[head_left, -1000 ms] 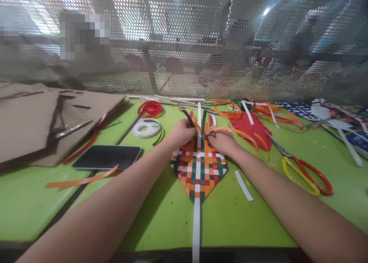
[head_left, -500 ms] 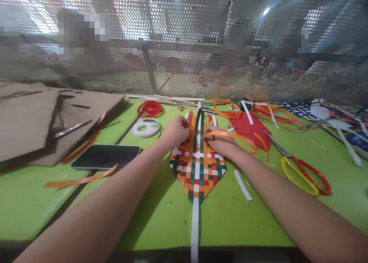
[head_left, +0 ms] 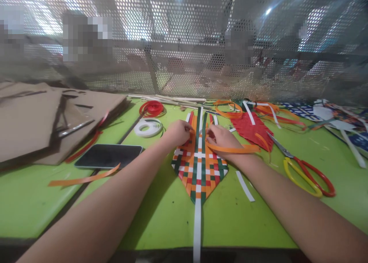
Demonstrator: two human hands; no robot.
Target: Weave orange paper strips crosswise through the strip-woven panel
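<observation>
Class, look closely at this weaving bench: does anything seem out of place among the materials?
The dark smartphone lying on the green table, left of the woven strip piece. It is the only electronic item among the orange strip, red coil and scissors.

The left forearm [head_left: 97, 209] and right forearm [head_left: 296, 213] angle inward from the lower corners, the left hand [head_left: 179, 133] curled knuckles-up, the right hand [head_left: 222, 138] with fingers bent downward.
</observation>
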